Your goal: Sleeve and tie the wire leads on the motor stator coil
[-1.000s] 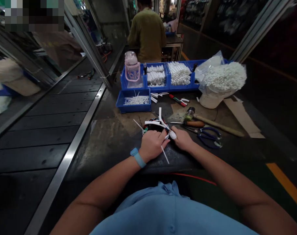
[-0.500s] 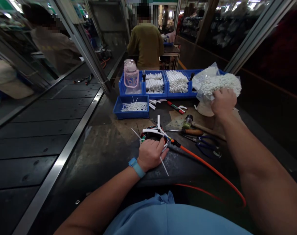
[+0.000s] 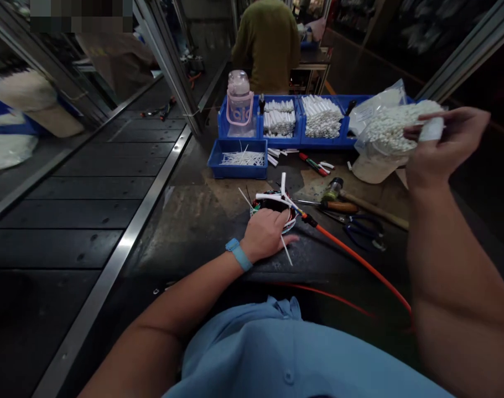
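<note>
My left hand (image 3: 268,233) rests closed over a round wound coil (image 3: 276,205) with coloured wires and white tubes sticking out of it, on the dark bench. An orange cable (image 3: 355,257) runs from the coil toward my right side. My right hand (image 3: 442,146) is raised at the right, its fingers pinching a short white tube (image 3: 432,130). It hovers just in front of a clear bag of white tubes (image 3: 384,132).
Blue bins (image 3: 301,119) of white tubes, a pink bottle (image 3: 239,105) and a blue tray of thin white ties (image 3: 239,160) stand behind the coil. A hammer (image 3: 359,207), scissors (image 3: 365,229) and pens lie to the right. A conveyor (image 3: 69,210) runs along the left. A person in an olive top (image 3: 266,44) stands beyond.
My right hand left the coil, reached into the bag of white tubes, and has now lifted away holding one tube. My left hand stayed on the coil.
</note>
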`<state>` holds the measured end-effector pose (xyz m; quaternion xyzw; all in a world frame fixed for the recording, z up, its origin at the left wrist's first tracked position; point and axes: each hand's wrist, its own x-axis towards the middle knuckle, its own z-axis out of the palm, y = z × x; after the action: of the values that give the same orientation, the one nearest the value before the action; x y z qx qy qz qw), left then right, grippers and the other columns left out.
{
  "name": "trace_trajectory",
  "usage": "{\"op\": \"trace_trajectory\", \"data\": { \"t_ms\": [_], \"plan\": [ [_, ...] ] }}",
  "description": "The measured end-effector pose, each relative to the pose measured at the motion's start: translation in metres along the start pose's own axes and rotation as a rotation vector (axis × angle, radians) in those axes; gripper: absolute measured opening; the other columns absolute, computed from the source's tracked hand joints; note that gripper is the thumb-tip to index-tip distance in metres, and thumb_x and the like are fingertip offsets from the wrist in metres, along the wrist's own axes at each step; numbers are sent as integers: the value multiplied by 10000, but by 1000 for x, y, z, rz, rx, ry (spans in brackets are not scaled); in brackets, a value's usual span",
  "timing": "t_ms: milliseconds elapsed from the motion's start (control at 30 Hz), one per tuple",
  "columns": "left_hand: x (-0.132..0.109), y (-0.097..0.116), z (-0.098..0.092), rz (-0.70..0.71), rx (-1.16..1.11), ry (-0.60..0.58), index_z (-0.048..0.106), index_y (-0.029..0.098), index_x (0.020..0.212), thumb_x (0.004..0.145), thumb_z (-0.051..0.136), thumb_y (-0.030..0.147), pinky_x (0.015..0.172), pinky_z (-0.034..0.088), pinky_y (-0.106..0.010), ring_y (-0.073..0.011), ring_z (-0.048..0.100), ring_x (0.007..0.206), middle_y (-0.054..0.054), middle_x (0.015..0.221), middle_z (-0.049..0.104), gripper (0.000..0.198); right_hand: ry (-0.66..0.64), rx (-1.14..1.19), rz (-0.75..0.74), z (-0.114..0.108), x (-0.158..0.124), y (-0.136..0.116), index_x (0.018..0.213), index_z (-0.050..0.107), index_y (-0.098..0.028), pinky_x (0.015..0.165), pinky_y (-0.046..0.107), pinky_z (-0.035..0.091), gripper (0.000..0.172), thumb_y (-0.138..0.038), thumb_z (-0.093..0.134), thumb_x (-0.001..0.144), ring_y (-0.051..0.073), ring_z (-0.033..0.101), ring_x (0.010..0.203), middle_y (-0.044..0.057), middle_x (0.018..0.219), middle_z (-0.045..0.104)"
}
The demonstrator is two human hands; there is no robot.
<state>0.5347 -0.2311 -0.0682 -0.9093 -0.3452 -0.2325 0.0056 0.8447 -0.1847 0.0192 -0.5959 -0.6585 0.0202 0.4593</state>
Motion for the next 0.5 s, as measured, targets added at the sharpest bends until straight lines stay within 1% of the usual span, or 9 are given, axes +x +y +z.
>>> {"op": "trace_trajectory", "data": {
  "t_ms": [67,133,200,267,300,367,433,500],
  "plan": [
    [-7,-3,-8,-21,-126,92,426,116,1287,763,576,584,895,422,-421,-274,549,1014,-142,1095,602,719,-48,141,6,12,-44,-30,944,607,-212,782,379,516,176,-289,586,787,216,606,955,81,1066,622],
    [-17,-7,-14,-76,-265,196,358,150,1334,756,621,532,966,401,-418,-260,521,1097,-137,1198,560,741,-112,277,6,24,-96,-57,912,607,-222,763,375,538,161,-293,623,768,219,636,925,77,1049,652],
    [-27,-11,-17,-126,-378,247,333,170,1345,756,654,461,963,417,-404,-238,537,1084,-124,1201,561,731,-161,421,-19,32,-145,-79,888,597,-233,741,367,558,133,-274,634,767,219,661,890,70,1013,681],
    [-35,-13,-18,-147,-443,260,327,167,1347,757,668,403,946,433,-396,-225,554,1054,-123,1187,567,721,-199,573,-65,34,-183,-92,899,577,-240,719,366,573,113,-208,601,793,216,678,861,69,981,700],
    [-38,-14,-17,-148,-460,259,331,164,1345,760,667,379,942,436,-395,-222,556,1048,-124,1184,569,709,-197,624,-79,33,-197,-95,913,569,-242,706,362,578,143,-160,588,798,213,683,849,68,972,705],
    [-41,-13,-16,-145,-480,252,346,164,1337,767,658,342,939,437,-395,-218,559,1043,-123,1177,575,673,-145,656,-102,29,-215,-97,966,563,-249,682,349,585,257,-70,581,782,206,687,843,66,976,708],
    [-42,-12,-14,-148,-488,245,362,167,1327,774,647,315,939,436,-396,-215,562,1040,-119,1167,583,640,-79,605,-138,25,-224,-96,1034,566,-264,680,348,587,371,-23,593,754,207,684,866,57,991,706],
    [-41,-10,-14,-156,-492,243,379,168,1315,784,630,284,939,438,-393,-210,563,1040,-113,1153,592,599,-56,567,-171,22,-227,-94,1114,555,-280,697,362,588,454,-16,589,747,212,678,897,49,1003,704]
  ]
}}
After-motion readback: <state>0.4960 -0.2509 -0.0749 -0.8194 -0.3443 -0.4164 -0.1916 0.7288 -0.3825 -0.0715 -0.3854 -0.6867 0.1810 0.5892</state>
